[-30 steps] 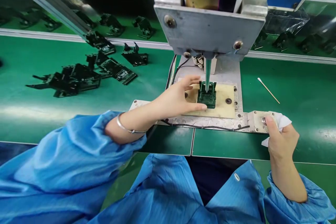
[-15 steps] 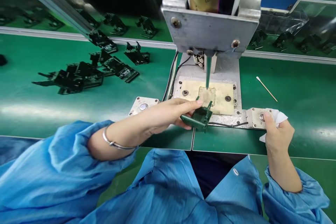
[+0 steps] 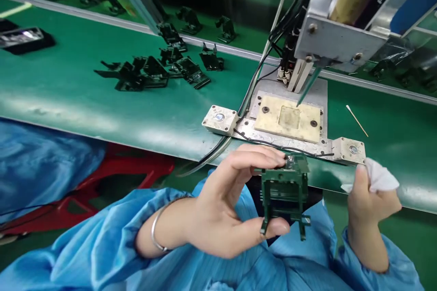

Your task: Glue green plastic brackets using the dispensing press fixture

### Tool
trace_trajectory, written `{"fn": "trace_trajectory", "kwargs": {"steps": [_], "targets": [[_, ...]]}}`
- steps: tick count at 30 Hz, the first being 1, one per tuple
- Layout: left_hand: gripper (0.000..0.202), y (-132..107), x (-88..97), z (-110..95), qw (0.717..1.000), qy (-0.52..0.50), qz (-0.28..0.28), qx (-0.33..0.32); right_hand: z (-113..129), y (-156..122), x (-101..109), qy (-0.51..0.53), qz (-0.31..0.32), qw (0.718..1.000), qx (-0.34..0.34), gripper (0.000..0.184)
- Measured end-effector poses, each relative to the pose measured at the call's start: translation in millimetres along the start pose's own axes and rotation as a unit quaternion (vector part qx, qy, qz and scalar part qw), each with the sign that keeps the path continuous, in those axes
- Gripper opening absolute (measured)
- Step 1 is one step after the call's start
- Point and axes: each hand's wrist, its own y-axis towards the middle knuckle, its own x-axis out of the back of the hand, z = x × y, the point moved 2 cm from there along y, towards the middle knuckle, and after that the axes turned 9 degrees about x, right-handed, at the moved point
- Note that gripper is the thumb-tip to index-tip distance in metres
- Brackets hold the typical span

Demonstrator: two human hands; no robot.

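My left hand point(image 3: 228, 204) grips a dark green plastic housing point(image 3: 283, 186) between thumb and fingers, raised in front of the bench edge. The housing is a frame with prongs at its lower end and a small shiny part at its top. A crumpled white wipe point(image 3: 381, 176) is closed in my right hand point(image 3: 370, 209), just below the right button box point(image 3: 348, 150). Beyond the hands stands the dispensing machine, its green needle point(image 3: 309, 86) pointing down toward a cream fixture plate point(image 3: 269, 120) with a shallow square recess.
Several similar dark green housings point(image 3: 153, 70) lie on the green bench point(image 3: 68, 82), left of the machine. The left button box point(image 3: 220, 118) and black cables point(image 3: 251, 93) flank the fixture. A cotton swab point(image 3: 357, 120) lies at right; a red stool point(image 3: 119, 177) stands below the bench at left.
My left hand has lifted the housing away from the fixture, toward me, and turned it. My right thumb has come off the right button, still holding the wipe. The view has swung left.
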Motion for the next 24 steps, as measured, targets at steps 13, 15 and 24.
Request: {"fn": "trace_trajectory", "kwargs": {"steps": [13, 15, 24], "targets": [[0.062, -4, -12.1, 4, 0.999, -0.014, -0.011, -0.027, 145, 15, 43, 0.289, 0.106, 0.891, 0.334, 0.026], [0.061, -3, -11.4, 5, 0.999, -0.022, -0.015, -0.02, 148, 13, 38, 0.284, 0.113, 0.893, 0.332, 0.026], [0.065, -1, -11.5, 17, 0.997, 0.009, -0.075, 0.003, 143, 6, 35, 0.266, 0.094, 0.915, 0.287, 0.022]]}}
